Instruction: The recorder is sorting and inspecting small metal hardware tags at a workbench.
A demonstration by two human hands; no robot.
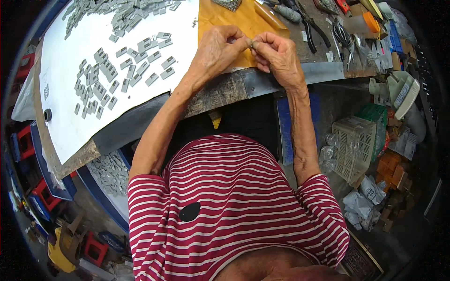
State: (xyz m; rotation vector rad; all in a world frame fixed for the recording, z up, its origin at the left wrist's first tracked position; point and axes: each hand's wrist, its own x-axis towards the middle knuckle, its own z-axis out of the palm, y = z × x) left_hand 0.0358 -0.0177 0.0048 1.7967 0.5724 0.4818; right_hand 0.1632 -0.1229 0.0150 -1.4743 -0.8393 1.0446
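Above the bench's near edge, my left hand (pixel 219 50) and my right hand (pixel 280 58) meet fingertip to fingertip. Both are closed in a pinch, and whatever lies between the fingers is too small and covered to make out. Under them spreads a yellow-orange sheet (pixel 211 19). To the left, a white sheet (pixel 145 100) carries many small grey rectangular pieces (pixel 153 56) with dark notches, some side by side in short rows. A larger heap of such grey pieces (pixel 129 16) lies at the far side.
Black-handled pliers (pixel 309 35), more tools and an orange-capped container (pixel 370 22) crowd the bench's right. A metal strip (pixel 323 71) lines its front edge. Below left sits a blue-rimmed tray (pixel 110 174) of grey pieces; a pale plastic crate (pixel 351 147) stands at right.
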